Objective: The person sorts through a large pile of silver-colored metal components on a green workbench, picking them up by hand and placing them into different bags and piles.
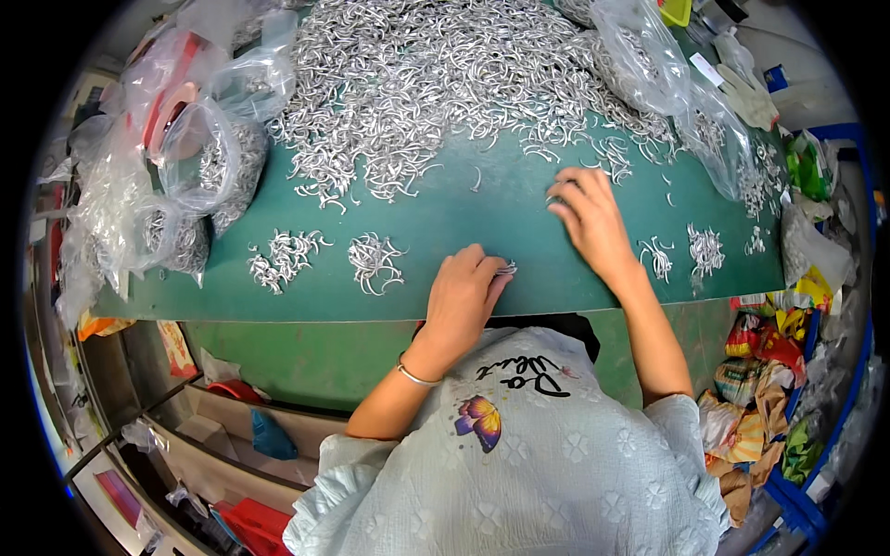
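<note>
My left hand [465, 289] rests near the front edge of the green table, fingers closed around a few small curved silver metal pieces [506, 268] that stick out past the fingertips. Further forward and to the right, my right hand [591, 218] hovers low over the tabletop, its fingers bent and apart from the thumb. Just beyond it lie stray pieces at the edge of the large heap of curved silver pieces [408, 102]. A single curved piece [477, 179] lies between the hands and the heap.
Small piles [285, 260] [375, 262] lie left of my left hand, others [657, 259] [705, 250] right of my right forearm. Clear plastic bags [199, 167] of pieces crowd the left; another bag [649, 65] lies back right. A blue rack [858, 278] with packets stands right.
</note>
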`<control>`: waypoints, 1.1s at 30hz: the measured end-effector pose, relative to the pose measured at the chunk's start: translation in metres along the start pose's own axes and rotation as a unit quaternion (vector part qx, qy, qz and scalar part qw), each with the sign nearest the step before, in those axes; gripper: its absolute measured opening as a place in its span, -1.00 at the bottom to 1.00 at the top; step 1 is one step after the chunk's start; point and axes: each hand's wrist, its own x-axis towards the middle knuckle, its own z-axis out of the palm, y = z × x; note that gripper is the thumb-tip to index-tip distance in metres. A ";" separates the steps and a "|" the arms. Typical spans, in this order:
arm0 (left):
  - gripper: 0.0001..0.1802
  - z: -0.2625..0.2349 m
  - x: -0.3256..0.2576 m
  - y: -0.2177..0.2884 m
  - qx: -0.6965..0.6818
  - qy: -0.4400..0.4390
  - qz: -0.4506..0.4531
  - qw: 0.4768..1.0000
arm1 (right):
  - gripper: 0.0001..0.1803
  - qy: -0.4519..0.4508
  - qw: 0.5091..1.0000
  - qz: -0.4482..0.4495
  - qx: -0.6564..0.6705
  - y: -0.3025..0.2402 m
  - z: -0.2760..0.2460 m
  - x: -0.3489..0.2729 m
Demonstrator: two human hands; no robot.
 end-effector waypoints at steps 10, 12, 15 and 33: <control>-0.82 0.000 0.001 0.001 -0.008 0.014 0.013 1.000 | -0.39 0.065 0.967 0.234 -0.071 0.052 -0.035 0.025; -0.82 0.000 0.000 0.001 -0.009 0.014 0.011 1.000 | -0.10 0.003 0.964 0.231 -0.128 0.042 -0.019 0.015; -0.84 0.001 -0.001 0.001 -0.009 0.010 0.008 1.000 | -0.38 0.042 0.979 0.166 -0.111 0.012 -0.002 0.010; -0.86 0.000 -0.002 0.002 -0.006 0.004 0.011 1.000 | -0.61 0.006 0.932 0.215 0.292 0.037 -0.013 0.071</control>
